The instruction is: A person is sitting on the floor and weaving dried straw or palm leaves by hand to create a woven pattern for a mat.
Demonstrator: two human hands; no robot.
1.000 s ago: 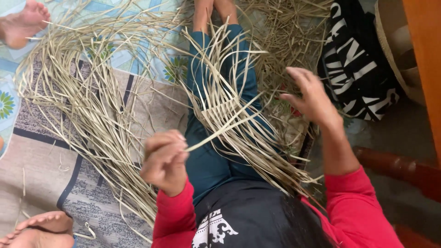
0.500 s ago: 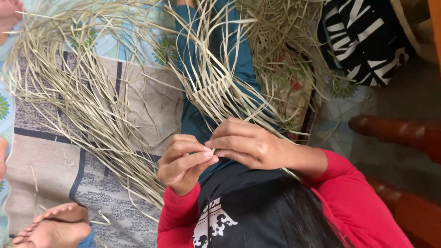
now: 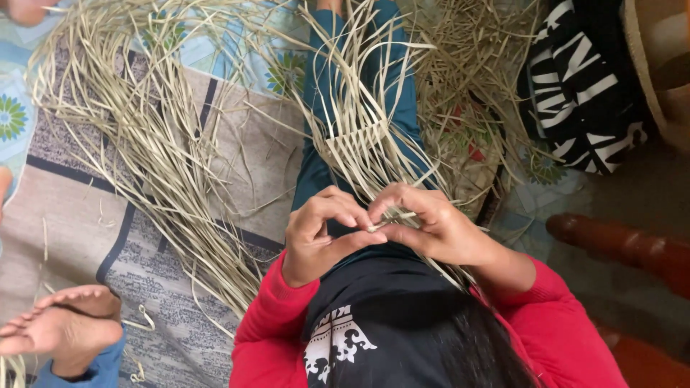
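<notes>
Two hands met over the lap, fingertips almost touching. The left hand [image 3: 320,233] had its fingers curled and pressed together, its grip pinching the near end of a pale straw strip [image 3: 392,221]; the right hand [image 3: 428,226] pinched the same strip just beside it, thumb under and fingers folded over. The strip lay between the two grips, running out to the right past the right-hand fingers.

Just beyond the hands, a partly woven straw mat [image 3: 359,136] rested on the person's legs in teal trousers [image 3: 392,93], its small plaited patch in the middle and loose strands fanning out in all directions. Red sleeves [image 3: 266,323] covered both arms, and a black cloth with a white print [image 3: 345,338] showed at the bottom edge.

To the left, a big heap of loose straw strips [image 3: 151,136] spread across a patterned floor mat [image 3: 65,208]. More tangled straw [image 3: 467,86] lay to the right of the legs. A black bag with white lettering [image 3: 582,93] sat at the upper right, well apart from the hands. Another person's bare foot [image 3: 61,327] rested at the lower left, and a brown wooden furniture leg [image 3: 618,241] crossed the right side.
</notes>
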